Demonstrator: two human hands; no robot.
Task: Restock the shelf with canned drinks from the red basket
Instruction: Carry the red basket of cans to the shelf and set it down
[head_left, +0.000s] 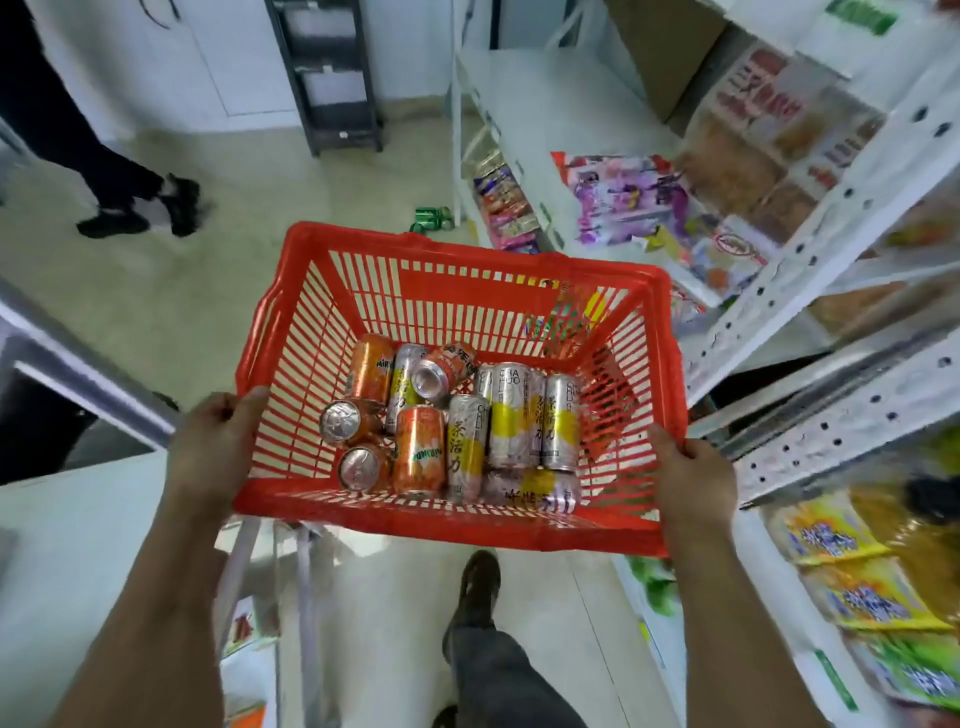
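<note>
I carry the red basket (467, 249) in front of me above the floor. My left hand (215, 441) grips its near left corner. My right hand (693, 475) grips its near right corner. Several canned drinks lie loose in the bottom: orange cans (420, 449) on the left, and silver-and-yellow cans (511, 415) in the middle and on the right. Most lie on their sides. A white metal shelf (810, 244) stands on my right, its levels stocked with snack packets.
Green cans (431, 218) stand on the floor past the basket, near a low white rack (498, 83) with snack packets. Another person's legs (130, 197) are at the far left. A dark step ladder (332, 78) stands at the back. My own shoe (475, 587) is below the basket.
</note>
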